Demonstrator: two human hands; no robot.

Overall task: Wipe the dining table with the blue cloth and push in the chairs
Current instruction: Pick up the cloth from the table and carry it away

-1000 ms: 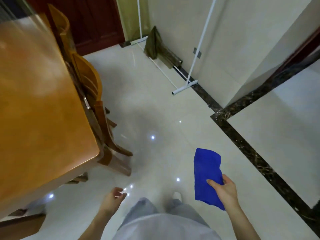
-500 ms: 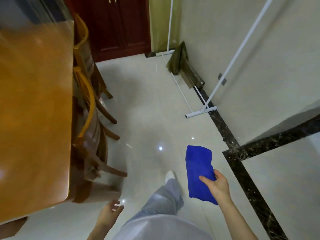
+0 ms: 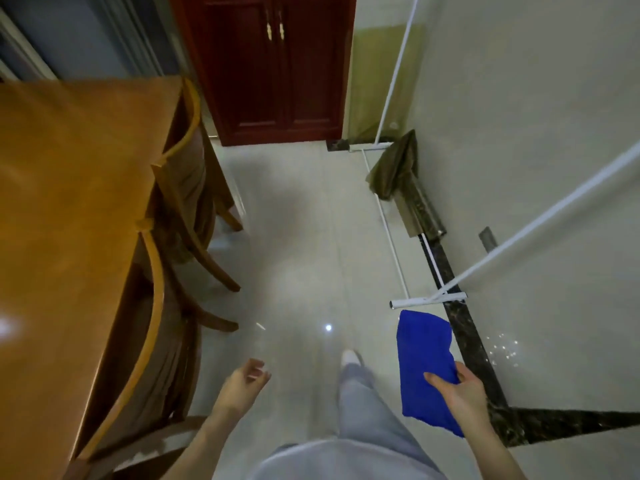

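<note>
The folded blue cloth point(image 3: 422, 362) hangs flat from my right hand point(image 3: 457, 393), which grips its lower edge at the lower right, above the floor. My left hand point(image 3: 242, 382) hangs empty with fingers loosely curled, just right of the nearer chair. The orange wooden dining table point(image 3: 62, 216) fills the left side. Two wooden chairs stand along its right edge, the nearer chair point(image 3: 156, 341) and the farther chair point(image 3: 187, 174), both tucked close to the table with their back legs sticking out onto the floor.
A glossy pale tiled floor point(image 3: 298, 237) runs ahead to a dark red cabinet door point(image 3: 277, 71). A white pole stand point(image 3: 429, 299) with a hanging olive cloth point(image 3: 394, 168) lines the right wall. A black marble strip point(image 3: 464, 341) crosses the floor by my right hand.
I have walked forward along the table's right side and the view has swung up toward the red door. The cloth stays in my right hand; my left hand has risen a little.
</note>
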